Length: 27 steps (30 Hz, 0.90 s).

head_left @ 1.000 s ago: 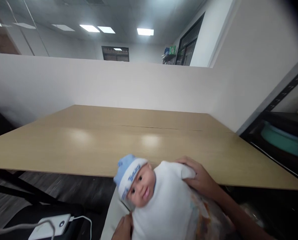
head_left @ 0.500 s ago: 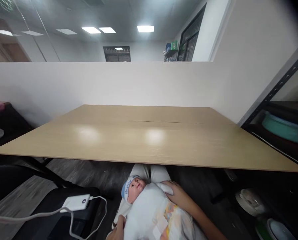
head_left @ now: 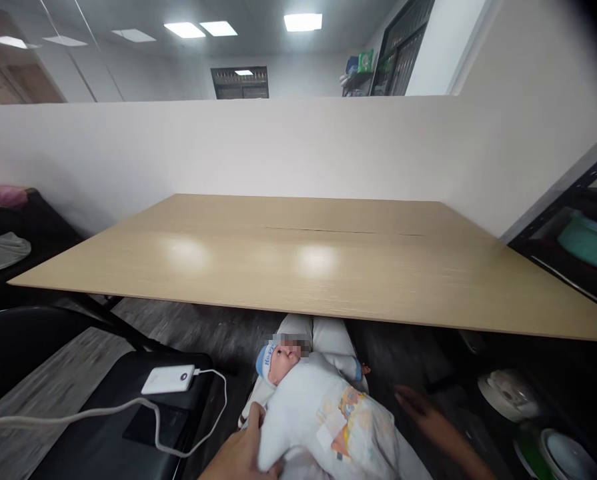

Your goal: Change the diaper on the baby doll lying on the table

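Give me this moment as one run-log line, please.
left hand: holds doll | right hand: open, apart from doll | doll: on lap, by table | power bank: on chair

long pale wood table [head_left: 328, 267] set against a white partition wall [head_left: 278, 147]. grey wood-grain floor [head_left: 178, 327] beneath. black metal shelving [head_left: 563, 200] to the right, black chair [head_left: 23, 347] to the left. ceiling panels [head_left: 302, 22] lit; dark-framed window [head_left: 401, 43] beyond the partition.
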Available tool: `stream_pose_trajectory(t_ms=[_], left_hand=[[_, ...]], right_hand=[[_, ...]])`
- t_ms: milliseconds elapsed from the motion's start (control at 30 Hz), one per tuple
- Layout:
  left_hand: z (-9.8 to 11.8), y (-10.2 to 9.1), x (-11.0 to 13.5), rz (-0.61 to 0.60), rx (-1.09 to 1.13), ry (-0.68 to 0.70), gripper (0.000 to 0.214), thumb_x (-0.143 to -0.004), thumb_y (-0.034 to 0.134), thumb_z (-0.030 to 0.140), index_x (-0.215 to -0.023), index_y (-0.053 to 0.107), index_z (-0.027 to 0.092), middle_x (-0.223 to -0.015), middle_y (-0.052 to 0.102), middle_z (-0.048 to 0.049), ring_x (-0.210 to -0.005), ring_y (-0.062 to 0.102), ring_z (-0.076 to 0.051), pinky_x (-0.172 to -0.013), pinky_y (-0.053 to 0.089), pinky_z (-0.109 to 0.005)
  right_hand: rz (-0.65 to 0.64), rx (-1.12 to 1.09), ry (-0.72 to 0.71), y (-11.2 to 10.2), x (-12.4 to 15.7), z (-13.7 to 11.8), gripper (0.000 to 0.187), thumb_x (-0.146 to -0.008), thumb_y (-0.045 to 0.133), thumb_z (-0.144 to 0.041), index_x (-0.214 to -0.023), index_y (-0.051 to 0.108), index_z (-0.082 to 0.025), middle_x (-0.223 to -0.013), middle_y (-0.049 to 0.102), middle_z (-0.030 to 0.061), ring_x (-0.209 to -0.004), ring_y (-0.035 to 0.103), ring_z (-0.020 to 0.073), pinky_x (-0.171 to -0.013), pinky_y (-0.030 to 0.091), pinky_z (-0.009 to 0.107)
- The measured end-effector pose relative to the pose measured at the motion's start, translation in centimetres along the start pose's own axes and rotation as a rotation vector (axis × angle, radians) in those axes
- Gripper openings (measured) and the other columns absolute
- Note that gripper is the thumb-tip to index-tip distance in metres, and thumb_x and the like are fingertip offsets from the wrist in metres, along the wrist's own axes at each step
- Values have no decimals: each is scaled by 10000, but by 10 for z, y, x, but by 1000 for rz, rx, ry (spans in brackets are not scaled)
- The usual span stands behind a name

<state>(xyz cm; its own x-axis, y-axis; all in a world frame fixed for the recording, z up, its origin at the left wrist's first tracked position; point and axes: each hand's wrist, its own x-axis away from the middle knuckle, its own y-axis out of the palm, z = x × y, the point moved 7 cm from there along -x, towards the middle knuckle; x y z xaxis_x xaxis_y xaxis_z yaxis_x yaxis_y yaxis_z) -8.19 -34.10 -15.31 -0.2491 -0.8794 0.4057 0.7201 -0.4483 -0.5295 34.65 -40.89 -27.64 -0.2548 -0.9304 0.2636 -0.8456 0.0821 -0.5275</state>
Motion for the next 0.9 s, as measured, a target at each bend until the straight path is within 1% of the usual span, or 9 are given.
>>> stream_pose_trajectory(t_ms=[67, 167, 233, 300, 433, 533, 600, 733, 900], left_hand=[[-16, 6, 27, -42, -24, -40, 395, -934, 722, 417, -1254, 611, 214, -1153, 699, -62, -1033, 707, -269, -869, 580, -412], [-35, 18, 55, -104, -54, -80, 480, -769, 798, 324, -1146, 504, 286, -953, 731, -12, -933, 741, -312, -789, 544, -385], [-41, 26, 62, -151, -100, -63, 532, -719, 768, 301, -1111, 410, 280, -959, 733, -22, -935, 740, -301, -787, 511, -349], [-46, 33, 61, -184, -152, -26, 533, -721, 716, 321, -1100, 346, 266, -1018, 728, -55, -948, 724, -268, -784, 484, -315], [-53, 38, 57, -173, -166, 13, 520, -744, 673, 344, -1101, 305, 257, -1013, 719, -59, -918, 702, -242, -751, 457, -295], [-54, 39, 58, -169, -156, 29, 514, -756, 668, 349, -1101, 298, 255, -1005, 715, -55, -919, 698, -247, -755, 456, -299], [-56, 39, 58, -161, -162, 22, 529, -754, 675, 355, -1104, 292, 251, -1015, 710, -67, -925, 697, -257, -762, 460, -307], [-62, 41, 56, -120, -162, 0, 538, -737, 680, 337, -1094, 286, 259, -971, 701, -44, -889, 690, -252, -753, 455, -309], [-54, 45, 55, -148, -131, 7, 508, -730, 663, 319, -1082, 299, 272, -942, 696, -9, -870, 684, -241, -727, 445, -300]], right_hand=[[16, -22, 20, -3, 15, 13, 574, -739, 619, -771, -1041, 817, -325, -1232, 788, 83, -1236, 699, 387, -1094, 548, 529], [32, -60, -16, -4, 34, -4, 573, -777, 605, -756, -1075, 816, -315, -1236, 785, 99, -1240, 696, 388, -1087, 555, 524], [49, -45, -52, -5, 44, -30, 576, -813, 584, -751, -1103, 805, -305, -1250, 778, 105, -1249, 690, 380, -1098, 545, 526], [41, -19, -107, -7, 53, -64, 553, -873, 555, -720, -1146, 788, -299, -1289, 760, 99, -1266, 680, 357, -1116, 531, 517], [33, 43, -272, -6, 71, -130, 458, -986, 489, -609, -1215, 753, -312, -1323, 732, 83, -1283, 660, 314, -1126, 525, 487], [54, 117, -387, 6, 84, -167, 388, -1009, 505, -522, -1258, 725, -322, -1344, 706, 85, -1312, 628, 312, -1131, 518, 499], [50, 161, -451, 20, 90, -183, 367, -1012, 519, -473, -1296, 700, -326, -1369, 684, 85, -1341, 597, 315, -1148, 498, 518], [-40, 210, -506, 47, 93, -194, 382, -1036, 494, -426, -1363, 654, -309, -1417, 649, 90, -1368, 562, 309, -1174, 462, 528], [-155, 207, -441, 53, 84, -179, 380, -1061, 454, -443, -1357, 654, -316, -1395, 663, 76, -1293, 617, 286, -1120, 503, 467]])
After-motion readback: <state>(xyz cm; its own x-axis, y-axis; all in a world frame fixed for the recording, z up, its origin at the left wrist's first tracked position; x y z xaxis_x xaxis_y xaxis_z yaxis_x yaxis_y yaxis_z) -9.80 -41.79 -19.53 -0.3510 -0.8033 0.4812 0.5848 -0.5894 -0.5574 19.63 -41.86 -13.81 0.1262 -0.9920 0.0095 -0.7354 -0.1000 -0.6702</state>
